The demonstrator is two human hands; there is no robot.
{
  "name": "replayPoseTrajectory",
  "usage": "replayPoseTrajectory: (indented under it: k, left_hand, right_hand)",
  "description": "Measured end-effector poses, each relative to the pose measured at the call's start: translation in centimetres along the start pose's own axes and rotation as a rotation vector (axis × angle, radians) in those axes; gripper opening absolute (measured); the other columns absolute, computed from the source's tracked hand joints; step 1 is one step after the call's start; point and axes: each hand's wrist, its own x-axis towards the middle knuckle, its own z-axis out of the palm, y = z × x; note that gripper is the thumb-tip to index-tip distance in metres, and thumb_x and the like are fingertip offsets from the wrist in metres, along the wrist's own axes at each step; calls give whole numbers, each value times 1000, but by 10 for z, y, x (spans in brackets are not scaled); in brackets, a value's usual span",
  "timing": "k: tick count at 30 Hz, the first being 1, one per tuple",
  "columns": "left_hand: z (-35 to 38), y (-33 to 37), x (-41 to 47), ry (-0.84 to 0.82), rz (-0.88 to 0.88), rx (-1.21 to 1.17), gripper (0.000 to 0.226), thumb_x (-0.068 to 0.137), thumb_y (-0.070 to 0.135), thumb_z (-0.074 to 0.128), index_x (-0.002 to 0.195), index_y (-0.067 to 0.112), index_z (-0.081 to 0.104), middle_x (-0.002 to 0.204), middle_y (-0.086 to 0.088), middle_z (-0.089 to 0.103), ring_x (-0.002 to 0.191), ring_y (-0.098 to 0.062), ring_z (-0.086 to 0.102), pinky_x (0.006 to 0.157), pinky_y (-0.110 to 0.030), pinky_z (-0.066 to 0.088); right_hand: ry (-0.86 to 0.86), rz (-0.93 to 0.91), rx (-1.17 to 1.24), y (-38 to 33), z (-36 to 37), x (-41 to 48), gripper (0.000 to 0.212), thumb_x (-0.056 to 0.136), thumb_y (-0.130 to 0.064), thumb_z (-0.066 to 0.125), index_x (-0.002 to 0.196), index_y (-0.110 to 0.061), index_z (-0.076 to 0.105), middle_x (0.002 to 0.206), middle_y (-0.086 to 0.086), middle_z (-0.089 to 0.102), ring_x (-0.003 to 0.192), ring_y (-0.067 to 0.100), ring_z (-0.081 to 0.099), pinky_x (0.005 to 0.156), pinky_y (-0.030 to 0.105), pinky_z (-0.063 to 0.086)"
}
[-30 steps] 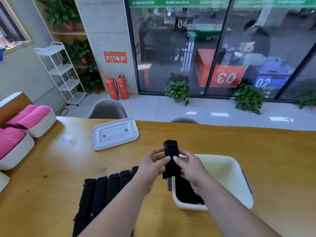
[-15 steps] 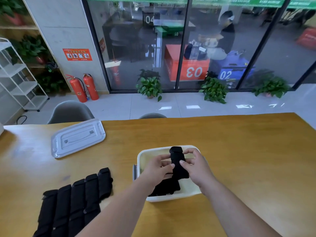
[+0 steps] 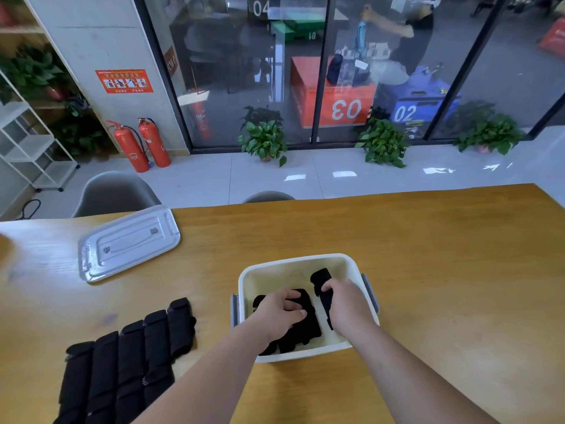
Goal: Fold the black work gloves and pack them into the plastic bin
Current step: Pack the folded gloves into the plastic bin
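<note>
1. Nearest me, a row of black work gloves (image 3: 128, 362) lies flat on the table (image 3: 428, 270), left of the arms.
2. Just past it stands the white plastic bin (image 3: 305, 261), both hands inside.
3. The left hand (image 3: 281, 313) has its grip closed, fingers curled over the packed gloves (image 3: 305, 328) lying in the bin's left half.
4. The right hand (image 3: 345, 301) grips a folded glove (image 3: 321, 278), pinched at its middle and tilted, in the bin's right half beside the pile.
5. Farther left on the table lies the bin's grey lid (image 3: 128, 243), well apart from the bin.
6. Beyond the table are a grey chair (image 3: 113, 191), two red fire extinguishers (image 3: 128, 148) and a potted plant (image 3: 264, 139) by the glass.
</note>
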Motion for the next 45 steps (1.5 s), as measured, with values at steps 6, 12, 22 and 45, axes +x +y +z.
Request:
replayPoseTrajectory:
  k: [6,12,22,45]
  left_hand:
    - [0,-8,4,-4,-17,29,54,95,28,79,145,29,59,123,9,73,117,-13,68,109,-41,56]
    - [-2,-11,4,9,-33,22,58,92,32,81,145,32,60,122,12,73,117,-11,67,109,-40,55]
    - [-3,-9,4,30,-56,60,63,93,35,80,150,35,52,125,14,70,116,-11,66,107,-39,56]
    - [-44,38,-58,105,172,-288,39,96,27,74,134,30,67,123,6,77,109,-8,74,103,-32,59]
  right_hand:
    - [-99,38,-105,-3,7,16,60,90,2,58,137,-35,60,129,-6,60,108,22,62,82,33,55]
    - [-269,110,151,4,12,25,56,93,-58,73,140,-31,59,134,-2,67,115,21,65,81,31,49]
    - [-325,105,218,4,15,33,83,86,-67,77,152,-24,50,146,-1,60,128,22,61,100,36,53]
    - [-219,-154,211,-44,-13,1,84,97,-58,69,166,-28,31,168,-2,37,146,24,48,104,34,46]
